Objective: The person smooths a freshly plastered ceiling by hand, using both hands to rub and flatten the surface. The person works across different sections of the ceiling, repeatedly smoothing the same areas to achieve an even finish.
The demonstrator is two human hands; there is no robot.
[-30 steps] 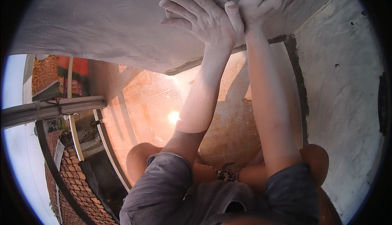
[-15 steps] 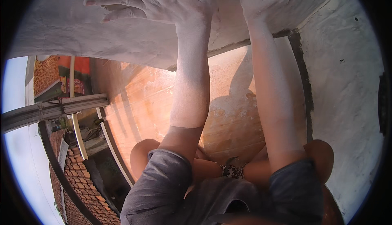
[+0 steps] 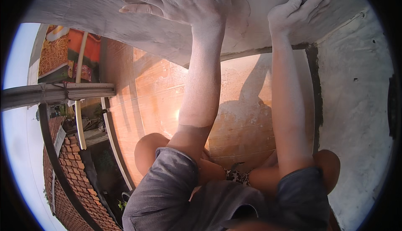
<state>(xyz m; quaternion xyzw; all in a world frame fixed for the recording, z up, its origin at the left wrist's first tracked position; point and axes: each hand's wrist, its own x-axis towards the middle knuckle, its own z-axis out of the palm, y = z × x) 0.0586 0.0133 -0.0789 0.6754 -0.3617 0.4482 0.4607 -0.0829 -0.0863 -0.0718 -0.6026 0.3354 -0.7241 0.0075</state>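
My left hand point(image 3: 180, 0) is coated in pale powder and lies against a grey plastered wall point(image 3: 155, 38), its fingers stretched out to the left. The top of that hand is cut off by the picture's edge, and its palm is hidden. To the right, my right hand point(image 3: 295, 14), just as dusty, is at the same wall with thumb and fingers extended upward and apart. I see nothing held in it. Whether its palm touches the plaster, I cannot tell. The powder reaches up both forearms.
Below me is an orange-brown tiled floor point(image 3: 238, 118) with pale smears. A rough grey side wall point(image 3: 356, 88) rises on the right, edged by a dark strip point(image 3: 315, 92). To the left are a metal beam point(image 3: 83, 91), a pale pole point(image 3: 79, 122), a printed banner point(image 3: 54, 59) and a tiled roof point(image 3: 75, 168).
Both hands appear lower and farther right in the picture, partly because the view has shifted. More of my right hand shows, its fingers extended. My left fingers stay stretched out.
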